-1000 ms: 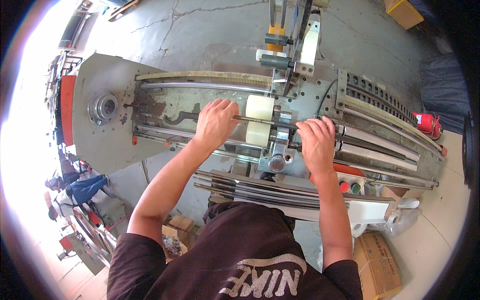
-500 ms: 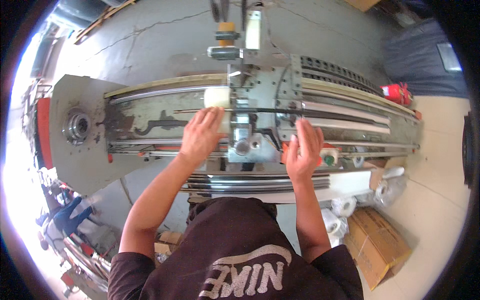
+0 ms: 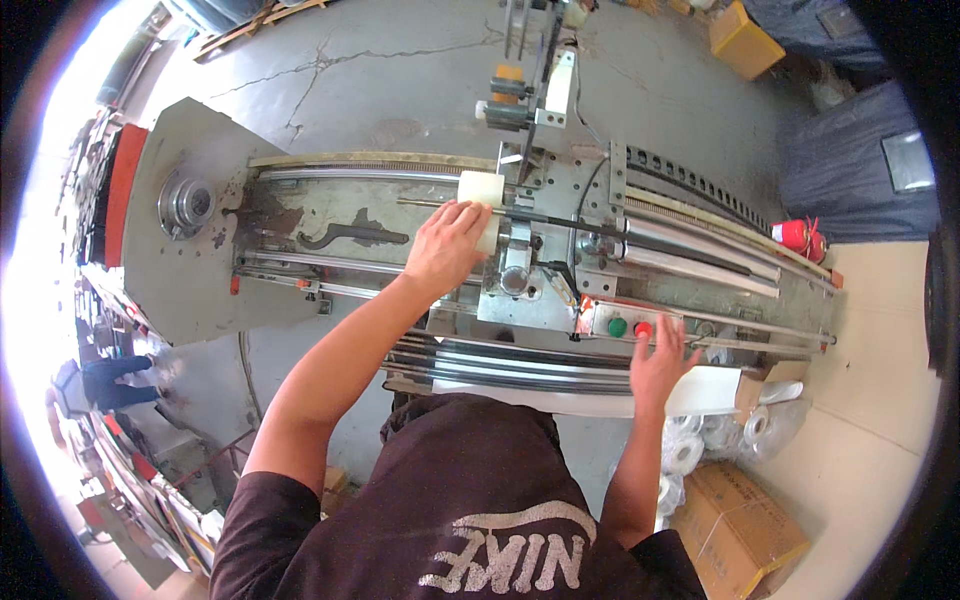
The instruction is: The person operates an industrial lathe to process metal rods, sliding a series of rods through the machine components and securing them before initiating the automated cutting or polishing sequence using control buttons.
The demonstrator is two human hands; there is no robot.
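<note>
- Left hand (image 3: 447, 247) is laid palm-down, fingers loosely curled, over a cream-white roll (image 3: 481, 200) that sits on a thin dark shaft (image 3: 560, 222) of the long grey machine (image 3: 200, 280); the roll seems to be steadied there so that it stays seated on the shaft.
- Right hand (image 3: 660, 362) is held open, fingers spread, with the fingertips at the small control plate (image 3: 622, 322) on the machine's near edge, just below a green button (image 3: 617, 326) and a red button (image 3: 643, 329); whether a button is pressed cannot be told.
- At the machine's right end a red cylinder (image 3: 797, 236), like an extinguisher, is seen.
- Below the machine's right half, white rolls in clear wrapping (image 3: 700, 440) are heaped beside a brown carton (image 3: 735, 530).
- Beyond the machine's far side a yellow-brown box (image 3: 745, 40) is set on the cracked concrete floor (image 3: 330, 60).
- At the machine's left end a red panel (image 3: 118, 190) is fixed beside a round hub (image 3: 188, 203).
</note>
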